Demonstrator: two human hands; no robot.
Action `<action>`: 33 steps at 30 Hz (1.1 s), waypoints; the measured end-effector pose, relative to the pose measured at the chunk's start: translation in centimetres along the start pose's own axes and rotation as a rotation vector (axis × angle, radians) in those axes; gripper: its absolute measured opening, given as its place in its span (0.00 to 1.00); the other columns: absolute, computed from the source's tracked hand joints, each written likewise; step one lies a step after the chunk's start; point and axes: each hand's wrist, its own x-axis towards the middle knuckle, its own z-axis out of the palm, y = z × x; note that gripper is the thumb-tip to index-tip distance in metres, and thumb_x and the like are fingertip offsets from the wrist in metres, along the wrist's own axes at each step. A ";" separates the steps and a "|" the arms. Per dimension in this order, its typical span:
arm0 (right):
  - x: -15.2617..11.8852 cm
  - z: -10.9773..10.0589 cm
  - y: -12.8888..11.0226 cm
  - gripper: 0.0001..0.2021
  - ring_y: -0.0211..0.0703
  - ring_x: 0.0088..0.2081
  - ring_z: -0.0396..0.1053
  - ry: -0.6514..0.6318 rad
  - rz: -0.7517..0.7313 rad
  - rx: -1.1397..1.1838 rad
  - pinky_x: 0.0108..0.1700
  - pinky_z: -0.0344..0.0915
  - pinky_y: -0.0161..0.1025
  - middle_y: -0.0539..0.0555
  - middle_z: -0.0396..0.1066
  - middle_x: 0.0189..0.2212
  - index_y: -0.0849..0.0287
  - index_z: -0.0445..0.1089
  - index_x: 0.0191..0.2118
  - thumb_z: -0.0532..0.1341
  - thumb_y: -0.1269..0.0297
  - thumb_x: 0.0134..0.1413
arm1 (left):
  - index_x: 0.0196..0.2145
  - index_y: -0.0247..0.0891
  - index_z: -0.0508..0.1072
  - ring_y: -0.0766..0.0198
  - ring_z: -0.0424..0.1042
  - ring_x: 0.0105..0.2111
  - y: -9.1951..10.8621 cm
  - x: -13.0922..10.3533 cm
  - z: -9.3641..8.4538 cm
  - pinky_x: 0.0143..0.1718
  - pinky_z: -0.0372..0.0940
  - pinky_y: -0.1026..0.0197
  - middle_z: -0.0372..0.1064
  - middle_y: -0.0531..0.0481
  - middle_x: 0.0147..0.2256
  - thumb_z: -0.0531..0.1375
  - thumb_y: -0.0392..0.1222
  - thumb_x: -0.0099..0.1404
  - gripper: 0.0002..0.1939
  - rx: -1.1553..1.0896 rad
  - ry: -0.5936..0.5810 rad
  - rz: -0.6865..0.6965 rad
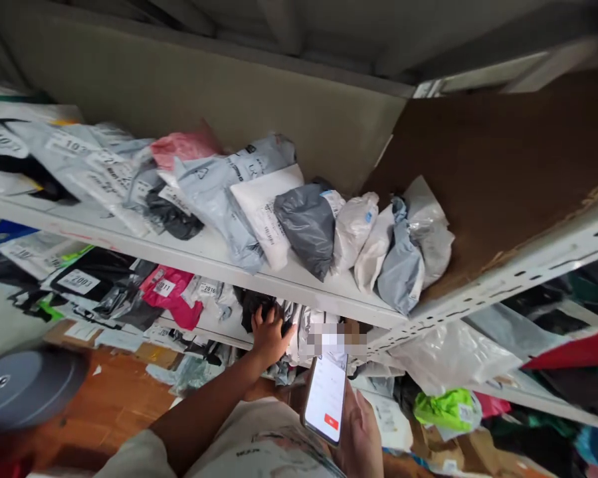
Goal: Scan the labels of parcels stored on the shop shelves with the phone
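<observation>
My left hand [270,335] reaches onto the lower shelf, its fingers spread on a black plastic parcel [252,307]. Silvery-white parcels [303,325] stand just right of that hand. In front of my body, my right hand [363,425] is wrapped round a smartphone [325,401]. Its screen is lit, mostly white with a red button near the bottom, and its upper end is blurred out. Left of my left hand lie a clear-and-white parcel labelled 2016 [209,291] and a pink parcel [172,292].
Along the upper shelf [219,255] sit several grey, white and black mailer bags [306,226]. A perforated metal upright [528,272] divides it from another rack on the right, where a lime-green parcel [446,410] lies. A round grey object [30,385] stands on the wooden floor [124,392].
</observation>
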 end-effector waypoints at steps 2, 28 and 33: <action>0.2 -0.2 -0.7 0.17 0.52 0.34 0.79 -0.063 0.052 -0.002 0.40 0.75 0.45 0.53 0.82 0.35 0.51 0.79 0.37 0.72 0.49 0.40 | 0.36 0.40 0.79 0.37 0.48 0.62 0.2 -0.6 0.3 0.62 0.42 0.35 0.66 0.40 0.55 0.58 0.52 0.63 0.15 0.097 0.066 0.026; 3.8 -8.2 -6.5 0.23 0.67 0.42 0.77 -0.334 0.557 -0.257 0.43 0.74 0.57 0.60 0.82 0.35 0.53 0.81 0.34 0.70 0.43 0.33 | 0.49 0.37 0.74 0.45 0.59 0.57 -0.2 5.9 -0.1 0.57 0.55 0.42 0.62 0.37 0.55 0.55 0.41 0.68 0.15 0.419 0.102 -0.272; 4.5 -8.1 -5.9 0.22 0.68 0.44 0.76 -0.438 0.569 -0.271 0.44 0.72 0.60 0.60 0.81 0.32 0.50 0.81 0.30 0.68 0.39 0.34 | 0.51 0.36 0.70 0.51 0.63 0.56 -0.5 6.8 -0.1 0.56 0.59 0.40 0.64 0.42 0.55 0.58 0.44 0.68 0.16 0.451 0.022 -0.216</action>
